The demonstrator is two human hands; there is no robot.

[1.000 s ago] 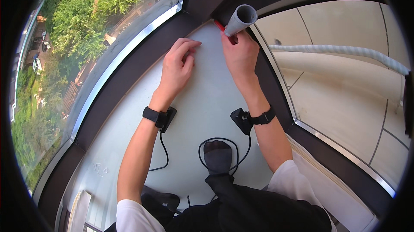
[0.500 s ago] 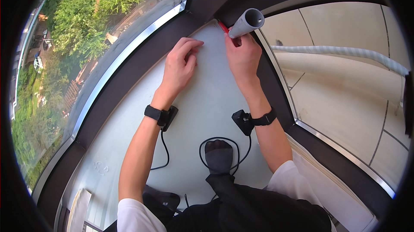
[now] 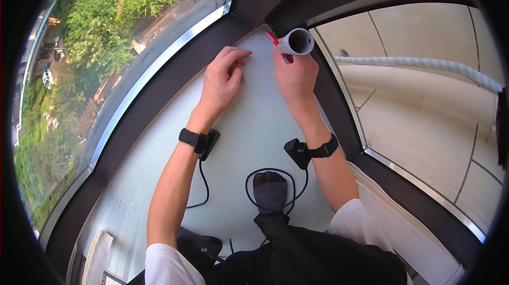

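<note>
My right hand point(image 3: 298, 78) grips a grey hollow tube point(image 3: 297, 42) with a slim red part point(image 3: 271, 38) beside it at the fingertips. The tube's round open end faces up. The red part points into the far corner of the pale surface point(image 3: 249, 115); I cannot tell whether it touches. Over the same surface, to the left, my left hand point(image 3: 223, 76) is held with loosely bent fingers, the index finger reaching toward the right hand. Nothing shows in it. Each wrist wears a black strap with a small black box point(image 3: 298, 152) and a cable.
Dark frames point(image 3: 159, 94) border the pale surface on both sides. Left of it, a window shows trees outside. Past the right frame lie beige tiles point(image 3: 413, 126) and a ribbed pale hose point(image 3: 424, 63). My dark-socked foot point(image 3: 270, 192) stands within a cable loop.
The tube's open end has swung down toward me and slightly left. My right hand has shifted a little nearer and left. My left hand stays nearly still.
</note>
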